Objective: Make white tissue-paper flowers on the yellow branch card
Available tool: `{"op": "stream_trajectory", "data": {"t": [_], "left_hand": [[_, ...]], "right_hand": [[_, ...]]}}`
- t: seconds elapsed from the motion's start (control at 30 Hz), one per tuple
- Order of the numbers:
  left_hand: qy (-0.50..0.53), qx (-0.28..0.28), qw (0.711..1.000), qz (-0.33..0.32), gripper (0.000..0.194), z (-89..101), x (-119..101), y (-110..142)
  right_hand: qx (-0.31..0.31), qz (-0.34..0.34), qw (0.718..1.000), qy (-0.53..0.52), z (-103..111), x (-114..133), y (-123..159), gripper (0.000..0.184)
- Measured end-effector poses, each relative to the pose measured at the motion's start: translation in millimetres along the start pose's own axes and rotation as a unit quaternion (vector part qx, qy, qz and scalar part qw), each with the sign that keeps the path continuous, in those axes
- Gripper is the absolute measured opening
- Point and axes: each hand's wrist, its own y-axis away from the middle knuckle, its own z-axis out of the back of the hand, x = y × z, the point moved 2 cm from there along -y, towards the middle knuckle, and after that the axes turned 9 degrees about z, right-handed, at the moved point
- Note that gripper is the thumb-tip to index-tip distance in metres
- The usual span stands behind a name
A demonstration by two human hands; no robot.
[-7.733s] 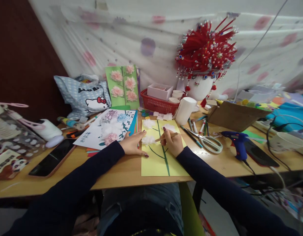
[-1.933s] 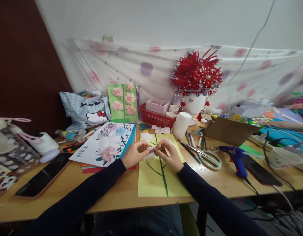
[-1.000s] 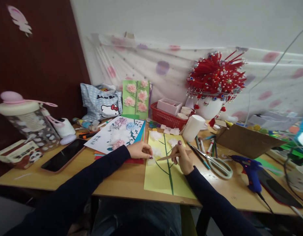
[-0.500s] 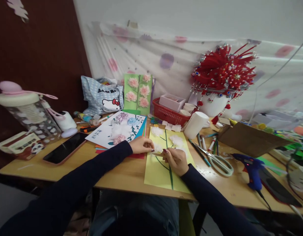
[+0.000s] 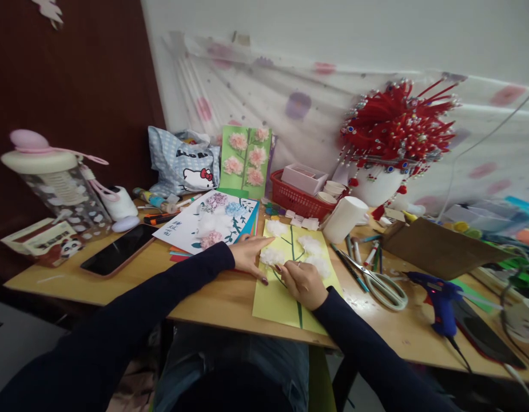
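A yellow-green card [image 5: 285, 300] with a painted green stem lies on the wooden table [image 5: 213, 297] in front of me. Several white tissue flowers sit on it, one [image 5: 270, 256] between my hands. My left hand [image 5: 249, 257] lies flat and open across the card's left edge, fingers stretched out beside that flower. My right hand [image 5: 302, 281] is curled shut on the card next to the flower; a thin stick shows faintly in its fingers.
Left of the card are a white flower picture [image 5: 206, 220], a phone [image 5: 118, 256] and a bottle [image 5: 60, 186]. Right of it lie scissors [image 5: 378, 283], pens, a blue glue gun [image 5: 436, 292] and a cardboard box [image 5: 436, 249]. A red basket [image 5: 296, 200], white roll [image 5: 343, 218] and red headdress [image 5: 393, 129] stand behind.
My left hand has gone from pinching at the flower to lying flat and open beside it. My right hand has dropped closer to the flower. The view has shifted slightly left.
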Motion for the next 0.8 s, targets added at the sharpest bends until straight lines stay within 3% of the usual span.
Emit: {"op": "stream_trajectory", "data": {"t": [0.33,0.47,0.63,0.8], "left_hand": [[0.0,0.008,1.0,-0.001,0.12,-0.7,2,-1],[-0.005,0.011,1.0,0.002,0.12,-0.1,2,0],[-0.003,0.01,1.0,0.012,0.117,2.3,-1,2],[-0.005,0.014,1.0,0.015,0.117,2.4,-2,1]], "right_hand": [[0.005,-0.015,1.0,0.005,-7,0,-3,0.037],[-0.023,-0.107,0.99,-0.087,-9,-6,1,0.04],[-0.12,-0.23,0.946,-0.195,-8,-11,7,0.047],[-0.167,-0.258,0.933,-0.189,-3,-10,6,0.052]]}}
